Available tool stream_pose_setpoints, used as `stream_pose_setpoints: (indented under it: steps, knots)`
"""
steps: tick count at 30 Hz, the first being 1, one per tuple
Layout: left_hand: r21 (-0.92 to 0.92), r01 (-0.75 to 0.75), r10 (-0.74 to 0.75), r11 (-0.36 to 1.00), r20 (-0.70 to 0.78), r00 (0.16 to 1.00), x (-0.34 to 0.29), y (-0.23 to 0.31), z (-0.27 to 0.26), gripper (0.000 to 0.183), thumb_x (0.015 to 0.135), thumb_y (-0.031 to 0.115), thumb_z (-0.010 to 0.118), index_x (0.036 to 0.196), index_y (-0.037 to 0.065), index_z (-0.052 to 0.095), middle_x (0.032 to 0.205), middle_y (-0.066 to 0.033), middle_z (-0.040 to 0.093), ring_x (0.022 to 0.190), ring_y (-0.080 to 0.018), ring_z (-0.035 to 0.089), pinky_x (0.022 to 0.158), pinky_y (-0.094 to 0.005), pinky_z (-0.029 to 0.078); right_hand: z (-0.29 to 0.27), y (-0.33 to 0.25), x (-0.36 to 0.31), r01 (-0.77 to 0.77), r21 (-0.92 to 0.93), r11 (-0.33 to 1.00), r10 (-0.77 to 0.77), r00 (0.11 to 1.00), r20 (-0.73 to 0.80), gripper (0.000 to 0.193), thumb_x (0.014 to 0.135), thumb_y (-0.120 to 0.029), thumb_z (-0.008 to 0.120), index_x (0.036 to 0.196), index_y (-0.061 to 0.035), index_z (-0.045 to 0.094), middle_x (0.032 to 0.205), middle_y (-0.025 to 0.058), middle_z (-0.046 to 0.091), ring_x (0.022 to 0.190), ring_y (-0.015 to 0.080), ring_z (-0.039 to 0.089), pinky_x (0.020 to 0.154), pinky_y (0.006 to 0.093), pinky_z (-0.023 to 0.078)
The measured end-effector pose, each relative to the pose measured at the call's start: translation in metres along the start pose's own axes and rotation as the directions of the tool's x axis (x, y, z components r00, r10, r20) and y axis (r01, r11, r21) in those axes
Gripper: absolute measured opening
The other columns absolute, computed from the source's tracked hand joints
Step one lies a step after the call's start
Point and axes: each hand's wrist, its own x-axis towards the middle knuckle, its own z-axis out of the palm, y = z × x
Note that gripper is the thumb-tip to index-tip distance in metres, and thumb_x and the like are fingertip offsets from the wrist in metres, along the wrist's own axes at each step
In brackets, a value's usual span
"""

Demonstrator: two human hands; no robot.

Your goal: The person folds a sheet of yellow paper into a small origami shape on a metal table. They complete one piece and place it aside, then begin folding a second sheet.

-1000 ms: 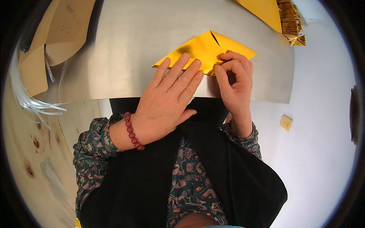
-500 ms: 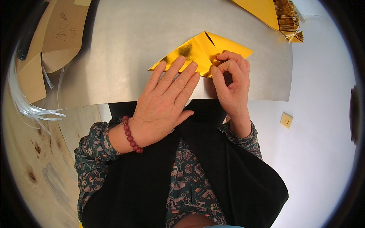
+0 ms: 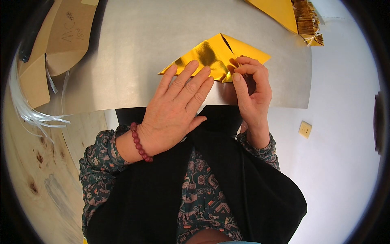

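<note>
A sheet of shiny gold foil paper (image 3: 205, 53), folded into a pointed shape with slanting edges, lies on the grey metal tabletop near its front edge. A dark slit shows between two of its layers near the top. My left hand (image 3: 172, 103) rests flat, fingers stretched out, their tips pressing on the left part of the paper. At the lower right of the fold, my right hand (image 3: 254, 83) has thumb and index finger close together in a pinch at a raised flap of the paper. The other fingers are curled above it, and the exact pinch point is partly hidden.
Stacked gold paper (image 3: 280, 14) and a tied bundle of gold folded pieces (image 3: 307, 22) lie at the far right. At the left stands a brown cardboard box (image 3: 71, 38) with clear plastic strips (image 3: 30, 107) hanging from it. The tabletop (image 3: 138, 36) has a bent-looking front edge.
My right hand has shifted slightly to the right, drawing its pinch along the flap. My left hand stays pressed on the foil paper, which has hardly moved.
</note>
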Motion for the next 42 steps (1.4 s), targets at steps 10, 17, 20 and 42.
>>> stream_pose_setpoints:
  steps: [10,17,20,42]
  knots:
    - [0.013,0.005,-0.005,1.000,-0.002,1.000,-0.001,-0.002,0.003,0.088,0.079,0.021,0.084,0.155,0.004,0.044,0.161,-0.0134,0.042,0.152,-0.0342,0.035,0.125,-0.0540,0.026,-0.012,0.009,0.006,0.271,-0.280,0.921,-0.223,0.956,0.192,0.012,0.084,-0.005,0.076,0.085,-0.0047,0.064,0.117,0.0124,0.066,0.117,0.0329,0.057,0.103,0.0420,0.042]
    - [0.014,-0.025,0.026,1.000,-0.021,0.999,0.000,-0.004,0.003,0.078,0.081,0.019,0.082,0.150,0.002,0.048,0.156,-0.0142,0.047,0.148,-0.0346,0.039,0.125,-0.0534,0.028,-0.013,0.009,0.007,0.288,-0.331,0.899,-0.218,0.948,0.234,0.013,0.083,-0.002,0.073,0.083,-0.0050,0.060,0.116,0.0116,0.061,0.118,0.0319,0.055,0.103,0.0413,0.042]
    - [0.015,-0.027,0.028,1.000,-0.039,0.999,-0.002,-0.005,0.003,0.076,0.081,0.018,0.082,0.148,0.002,0.050,0.155,-0.0141,0.048,0.148,-0.0344,0.040,0.125,-0.0531,0.028,-0.016,0.010,0.005,0.200,-0.215,0.956,-0.152,0.964,0.220,0.013,0.084,0.000,0.069,0.091,-0.0041,0.060,0.123,0.0137,0.058,0.118,0.0310,0.056,0.101,0.0386,0.046]
    - [0.063,0.003,0.002,0.998,-0.081,0.997,-0.020,-0.008,0.009,0.085,0.079,0.024,0.084,0.154,0.008,0.047,0.160,-0.0098,0.044,0.152,-0.0301,0.036,0.126,-0.0517,0.024,0.014,-0.011,-0.002,0.459,-0.575,0.677,-0.297,0.885,0.357,0.041,0.095,-0.023,0.070,0.135,-0.0139,0.068,0.143,0.0174,0.056,0.129,0.0377,0.048,0.113,0.0462,0.038]
